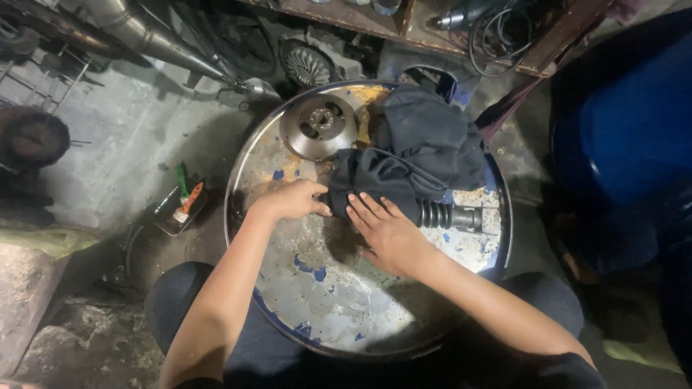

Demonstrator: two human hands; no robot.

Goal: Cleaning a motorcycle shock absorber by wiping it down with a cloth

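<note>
A dark cloth (425, 144) lies bunched over a metal shaft with a ribbed black rubber boot (436, 214) on top of a worn round drum lid (324, 288). My left hand (292, 199) grips the cloth's left end, fingers curled into it. My right hand (386, 230) lies flat with fingers spread, pressing the cloth's lower edge just left of the boot. The shaft's metal end (472, 217) sticks out to the right. A round metal disc with a hub (318, 124) rests on the lid behind my left hand.
A small tray with a green and orange tool (184, 202) sits on the floor left of the drum. A metal pipe (155, 39) and a wooden shelf with cables (497, 29) are behind. A blue barrel (634, 122) stands at right.
</note>
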